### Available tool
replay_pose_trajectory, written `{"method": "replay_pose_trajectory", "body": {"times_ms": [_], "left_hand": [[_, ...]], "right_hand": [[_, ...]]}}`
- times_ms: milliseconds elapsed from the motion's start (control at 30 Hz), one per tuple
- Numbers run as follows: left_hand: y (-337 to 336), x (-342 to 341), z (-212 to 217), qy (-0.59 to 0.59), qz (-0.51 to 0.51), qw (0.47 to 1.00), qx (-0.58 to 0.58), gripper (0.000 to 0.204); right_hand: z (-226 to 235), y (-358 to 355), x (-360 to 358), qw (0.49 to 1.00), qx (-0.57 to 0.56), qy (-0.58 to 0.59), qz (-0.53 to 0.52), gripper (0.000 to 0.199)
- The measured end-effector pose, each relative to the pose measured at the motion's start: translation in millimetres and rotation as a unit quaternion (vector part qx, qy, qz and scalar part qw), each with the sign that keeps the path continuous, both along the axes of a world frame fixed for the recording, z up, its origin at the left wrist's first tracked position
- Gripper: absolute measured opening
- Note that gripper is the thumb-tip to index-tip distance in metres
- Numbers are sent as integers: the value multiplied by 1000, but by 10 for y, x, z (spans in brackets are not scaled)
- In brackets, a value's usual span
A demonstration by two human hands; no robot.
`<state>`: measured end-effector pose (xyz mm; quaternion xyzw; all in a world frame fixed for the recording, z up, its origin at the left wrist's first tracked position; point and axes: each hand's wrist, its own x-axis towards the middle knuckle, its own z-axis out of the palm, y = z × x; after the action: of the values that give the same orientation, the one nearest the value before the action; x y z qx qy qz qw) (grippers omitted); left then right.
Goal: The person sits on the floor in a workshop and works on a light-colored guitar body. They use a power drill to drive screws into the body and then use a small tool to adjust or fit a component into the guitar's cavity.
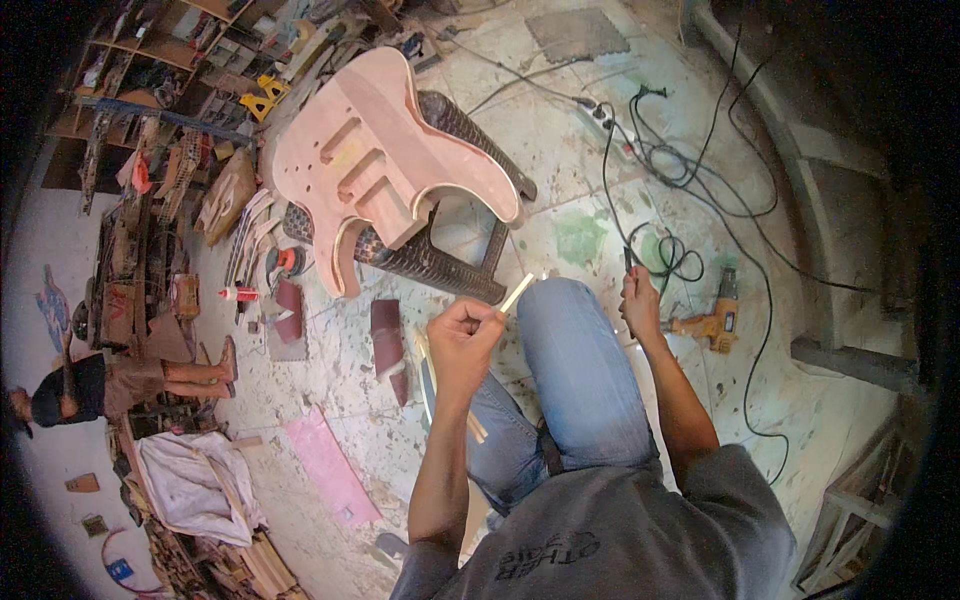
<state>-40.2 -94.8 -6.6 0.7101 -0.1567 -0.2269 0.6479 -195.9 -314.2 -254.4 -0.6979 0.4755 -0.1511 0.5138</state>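
My left hand is closed around a thin pale strip, whose end sticks out past the fingers above my knee. More pale strips show beside and below that forearm, against my jeans. Off to the right of my knee, my right hand grips a slim dark corded tool; its exact kind is not clear. In front of me an unfinished electric guitar body with routed cavities and a pale edge rests on a dark patterned stool lying on its side. Neither hand touches the body.
A yellow cordless drill stands right of my right hand. Beyond it lie black cables and a power strip. To the left are dark red sandpaper, a pink cloth, a glue bottle, cluttered shelves and another person.
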Motion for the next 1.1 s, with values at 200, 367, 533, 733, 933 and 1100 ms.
{"method": "replay_pose_trajectory", "body": {"times_ms": [200, 367, 533, 733, 933, 1100], "left_hand": [[-300, 12, 44, 2, -25, 1000, -12, 11], [-416, 2, 63, -20, -41, 999, -2, 13], [-405, -12, 113, -12, -47, 999, -10, 12], [-446, -9, 99, -12, -34, 999, 17, 12], [-377, 5, 87, -43, -47, 997, 40, 14], [-271, 57, 211, -100, -28, 994, -26, 12]], "right_hand": [[2115, 403, -185, 950, -219, -136, 179, 19], [2603, 720, -40, 936, -210, -156, 235, 23], [2611, 761, 6, 934, -243, -114, 238, 24], [2604, 798, 14, 929, -267, -52, 250, 21], [2543, 816, 111, 933, -217, -10, 287, 24], [2265, 807, 16, 925, -134, 19, 354, 18]]}}
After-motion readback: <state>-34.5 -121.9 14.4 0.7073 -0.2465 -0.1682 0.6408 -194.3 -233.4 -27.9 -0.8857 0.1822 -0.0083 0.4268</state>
